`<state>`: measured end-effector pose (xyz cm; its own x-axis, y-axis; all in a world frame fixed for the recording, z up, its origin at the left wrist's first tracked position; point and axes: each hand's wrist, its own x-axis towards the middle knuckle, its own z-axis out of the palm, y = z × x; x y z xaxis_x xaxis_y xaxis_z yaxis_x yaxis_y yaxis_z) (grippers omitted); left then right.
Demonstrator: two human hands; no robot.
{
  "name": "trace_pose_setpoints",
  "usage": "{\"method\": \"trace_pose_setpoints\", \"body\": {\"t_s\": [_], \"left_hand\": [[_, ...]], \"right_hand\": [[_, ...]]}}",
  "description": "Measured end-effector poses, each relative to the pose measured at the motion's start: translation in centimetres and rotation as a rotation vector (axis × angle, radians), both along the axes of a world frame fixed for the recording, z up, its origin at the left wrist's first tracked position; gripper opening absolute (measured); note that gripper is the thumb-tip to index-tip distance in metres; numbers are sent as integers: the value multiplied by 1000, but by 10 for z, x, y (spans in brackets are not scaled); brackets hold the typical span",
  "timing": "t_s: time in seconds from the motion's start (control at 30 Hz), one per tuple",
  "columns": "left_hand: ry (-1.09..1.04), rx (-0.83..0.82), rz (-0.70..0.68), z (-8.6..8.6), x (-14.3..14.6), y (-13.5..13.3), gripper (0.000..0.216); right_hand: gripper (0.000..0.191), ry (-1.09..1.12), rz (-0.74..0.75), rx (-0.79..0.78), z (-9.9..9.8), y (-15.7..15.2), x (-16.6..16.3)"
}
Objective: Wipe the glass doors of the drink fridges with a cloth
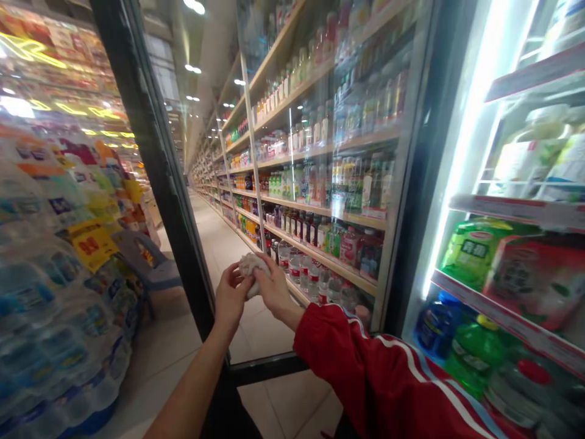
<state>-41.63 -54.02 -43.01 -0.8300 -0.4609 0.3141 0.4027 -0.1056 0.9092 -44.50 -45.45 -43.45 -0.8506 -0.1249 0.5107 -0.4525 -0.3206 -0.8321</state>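
Observation:
A crumpled whitish cloth [253, 266] is bunched between my two hands, in front of the glass door [315, 177] with its black frame. My left hand [231, 292] is closed around the cloth's near left side, the thumb pressed to it. From the right, my right hand [273, 285] grips the same cloth, its fingers over the top and right side. Whether the cloth touches the glass I cannot tell. A red sleeve with white and blue stripes covers my right arm; my left forearm is bare.
On the right stands a lit cooler with shelves [512, 311] of bottles and packs, among them a green bottle [478, 353]. Wrapped water bottles [50, 317] are stacked at left, near a grey plastic chair [148, 262]. Shelves of drinks show in or through the glass.

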Motion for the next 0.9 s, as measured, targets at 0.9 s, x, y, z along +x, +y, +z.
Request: {"method": "trace_pose_setpoints", "body": {"t_s": [0.9], "left_hand": [[56,-29,-137,15,-9,15,49]], "right_hand": [[20,69,-207,-47,19,2,-6]]}}
